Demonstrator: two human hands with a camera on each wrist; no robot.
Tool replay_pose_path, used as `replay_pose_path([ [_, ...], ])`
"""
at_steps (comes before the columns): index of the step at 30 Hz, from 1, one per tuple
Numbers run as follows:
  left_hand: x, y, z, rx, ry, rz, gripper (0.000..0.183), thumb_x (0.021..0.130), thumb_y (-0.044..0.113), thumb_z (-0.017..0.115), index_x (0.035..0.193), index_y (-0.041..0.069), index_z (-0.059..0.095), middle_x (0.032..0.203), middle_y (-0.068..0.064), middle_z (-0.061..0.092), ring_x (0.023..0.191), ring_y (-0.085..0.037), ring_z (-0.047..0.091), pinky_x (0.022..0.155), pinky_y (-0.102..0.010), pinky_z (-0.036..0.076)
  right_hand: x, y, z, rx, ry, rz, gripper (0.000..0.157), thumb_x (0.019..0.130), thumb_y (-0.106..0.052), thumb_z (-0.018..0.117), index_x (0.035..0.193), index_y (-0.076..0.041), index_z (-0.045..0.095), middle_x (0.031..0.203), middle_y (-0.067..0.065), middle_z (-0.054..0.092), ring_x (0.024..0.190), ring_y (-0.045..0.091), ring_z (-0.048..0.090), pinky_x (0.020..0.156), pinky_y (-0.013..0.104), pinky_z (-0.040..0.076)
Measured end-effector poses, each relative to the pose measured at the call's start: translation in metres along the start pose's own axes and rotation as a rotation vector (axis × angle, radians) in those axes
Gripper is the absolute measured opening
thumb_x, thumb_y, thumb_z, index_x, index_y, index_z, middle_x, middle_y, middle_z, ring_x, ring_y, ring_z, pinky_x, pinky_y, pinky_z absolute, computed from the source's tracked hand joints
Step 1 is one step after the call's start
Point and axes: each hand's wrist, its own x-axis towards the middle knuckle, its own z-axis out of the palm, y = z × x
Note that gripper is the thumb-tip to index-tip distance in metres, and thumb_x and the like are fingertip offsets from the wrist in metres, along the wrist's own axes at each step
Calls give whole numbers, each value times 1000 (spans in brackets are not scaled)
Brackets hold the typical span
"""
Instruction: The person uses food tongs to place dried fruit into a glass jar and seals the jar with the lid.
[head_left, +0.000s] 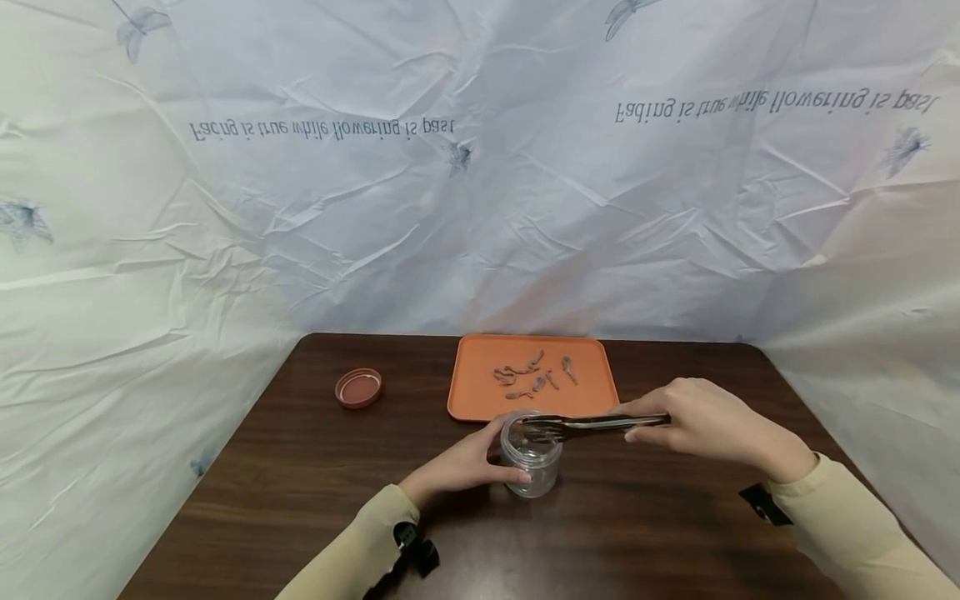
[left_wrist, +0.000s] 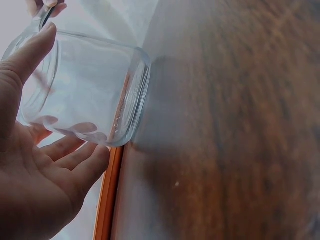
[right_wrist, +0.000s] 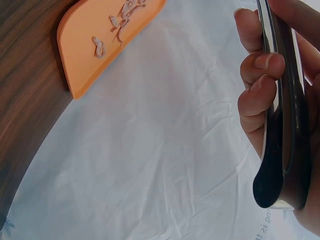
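Observation:
My left hand [head_left: 468,462] holds a clear, lidless jar [head_left: 532,479] on the table, thumb on the near side and fingers around the far side. In the left wrist view the jar [left_wrist: 95,85] appears sideways, with a blurred pinkish-brown bit near its mouth. Metal tongs [head_left: 600,423] are gripped in my right hand [head_left: 697,421], their tips at the jar's mouth. The right wrist view shows the fingers wrapped around the tongs [right_wrist: 282,115]. Whether the tips pinch anything is unclear. Several small, shrivelled greyish-brown pieces [head_left: 538,383] lie on an orange tray [head_left: 468,392] behind the jar.
A round reddish-brown lid [head_left: 358,388] lies at the table's left. The dark wooden table [head_left: 300,492] ends at the back against a white printed sheet [head_left: 420,225], which also hangs on both sides. The tray stands close to the back edge.

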Motion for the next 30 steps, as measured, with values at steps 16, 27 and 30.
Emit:
replay_pose_path([
  [16,-1,0,1,5,12,-46,90,90,40,78,160,28,23,155,0,39,135,-18,49,106,-28,46,-1,2,-1,-13,54,7,34,93,-43,72,124,-31,73,106,-16,73,63,-7,48,58,21,39],
  [27,-5,1,3,-21,10,-21,84,90,40,78,156,36,28,148,0,46,132,-18,53,105,-29,47,2,8,-1,-26,308,162,60,83,-40,83,138,-28,64,96,-17,69,54,-3,40,54,22,37],
  [30,-5,2,3,-22,14,-33,85,89,40,78,157,34,27,148,-1,46,132,-19,54,104,-29,48,4,8,-3,-27,360,162,65,81,-37,85,141,-25,62,96,-16,69,59,-2,45,53,22,39],
])
